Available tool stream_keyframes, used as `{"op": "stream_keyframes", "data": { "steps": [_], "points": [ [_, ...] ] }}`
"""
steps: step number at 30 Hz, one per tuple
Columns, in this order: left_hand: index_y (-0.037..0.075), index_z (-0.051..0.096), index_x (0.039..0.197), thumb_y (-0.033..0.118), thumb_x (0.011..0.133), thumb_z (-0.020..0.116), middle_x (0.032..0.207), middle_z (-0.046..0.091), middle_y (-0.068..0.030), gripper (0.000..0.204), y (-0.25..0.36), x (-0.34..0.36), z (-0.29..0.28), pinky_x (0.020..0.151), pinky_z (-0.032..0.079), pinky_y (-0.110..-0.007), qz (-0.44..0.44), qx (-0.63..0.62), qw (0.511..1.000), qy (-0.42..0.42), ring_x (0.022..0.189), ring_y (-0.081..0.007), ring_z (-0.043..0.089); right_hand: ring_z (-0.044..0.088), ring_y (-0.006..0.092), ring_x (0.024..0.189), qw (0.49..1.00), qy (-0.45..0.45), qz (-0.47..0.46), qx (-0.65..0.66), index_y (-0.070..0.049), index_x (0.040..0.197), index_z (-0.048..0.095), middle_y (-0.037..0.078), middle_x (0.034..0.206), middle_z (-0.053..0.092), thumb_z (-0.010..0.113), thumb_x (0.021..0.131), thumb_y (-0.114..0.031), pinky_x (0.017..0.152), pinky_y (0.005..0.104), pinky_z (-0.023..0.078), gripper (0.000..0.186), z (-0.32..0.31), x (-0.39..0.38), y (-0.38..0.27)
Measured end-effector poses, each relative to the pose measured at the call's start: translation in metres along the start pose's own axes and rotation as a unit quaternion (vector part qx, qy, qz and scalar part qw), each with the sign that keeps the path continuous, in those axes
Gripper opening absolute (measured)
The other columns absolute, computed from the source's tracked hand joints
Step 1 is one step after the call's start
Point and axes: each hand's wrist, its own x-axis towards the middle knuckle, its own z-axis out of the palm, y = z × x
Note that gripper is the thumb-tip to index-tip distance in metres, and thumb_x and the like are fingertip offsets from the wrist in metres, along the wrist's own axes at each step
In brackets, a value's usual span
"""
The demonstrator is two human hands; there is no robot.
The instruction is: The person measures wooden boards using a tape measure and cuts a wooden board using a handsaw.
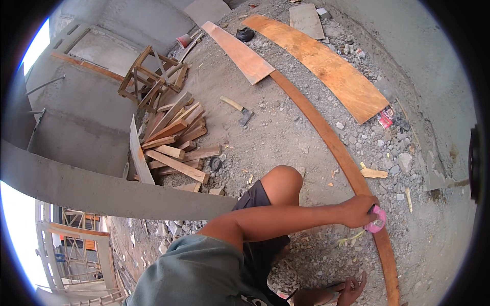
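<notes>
My left hand (361, 210) reaches across my bent knee and grips a pink tape measure (376, 220), held against a long, narrow, curved wooden strip (334, 145) lying on the gravelly concrete floor. My right hand (353, 289) is low at the frame's bottom edge with fingers spread, resting on the ground just beside the same strip's near end. A thin dark line runs by its wrist; what it is cannot be made out. A yellowish scrap lies on the ground just left of the tape measure.
A hatchet (240, 109) lies on the floor beyond my knee. A pile of timber offcuts (176, 145) and a wooden trestle (150, 76) stand left. Two plywood boards (332, 66) (240, 51) lie at the back. A concrete beam (102, 191) crosses at left; loose stones (398, 160) lie at right.
</notes>
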Motion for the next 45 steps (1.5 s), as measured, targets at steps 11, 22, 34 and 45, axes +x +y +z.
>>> {"op": "stream_keyframes", "data": {
  "steps": [11,22,34,45],
  "points": [
    [0.001,0.052,0.128,0.027,0.109,0.049,0.095,0.065,-0.0096,0.032,-0.156,-0.109,-0.259,0.075,0.058,-0.036,-0.187,-0.354,0.75,0.526,0.08,-0.0184,0.067,0.062,0.0332,0.111,0.937,-0.033,-0.234,-0.256,-0.002,0.131,0.063,0.02,0.127,0.064,0.065,0.093,-0.016,0.094,0.0434,0.051,0.04,0.035,-0.026,0.066],
    [0.006,0.047,0.153,0.027,0.093,0.073,0.157,0.043,-0.0277,0.069,-0.227,-0.064,-0.15,0.121,0.033,-0.049,-0.144,0.221,0.897,0.355,0.143,-0.0465,0.042,0.055,0.035,0.128,0.936,0.015,-0.16,-0.312,-0.005,0.127,0.061,0.02,0.139,0.057,0.067,0.088,-0.007,0.113,0.0478,0.044,0.039,0.023,-0.051,0.062],
    [0.011,0.059,0.142,0.033,0.096,0.067,0.14,0.058,-0.012,0.051,-0.183,0.15,-0.06,0.11,0.037,-0.047,0.116,0.258,0.943,0.172,0.13,-0.0309,0.052,0.071,0.018,0.091,0.945,0.263,0.117,-0.156,0.0,0.101,0.07,0.011,0.098,0.074,0.076,0.097,-0.017,0.066,0.0314,0.056,0.019,0.028,-0.129,0.04],
    [0.019,0.052,0.151,0.027,0.095,0.07,0.149,0.051,-0.0106,0.059,-0.173,0.17,-0.056,0.111,0.037,-0.051,0.233,0.449,0.859,0.075,0.134,-0.0317,0.049,0.074,0.0276,0.103,0.933,0.014,0.311,-0.182,-0.004,0.124,0.073,0.013,0.115,0.076,0.08,0.088,-0.015,0.083,0.032,0.058,0.038,-0.03,-0.255,0.01]
  ]
}}
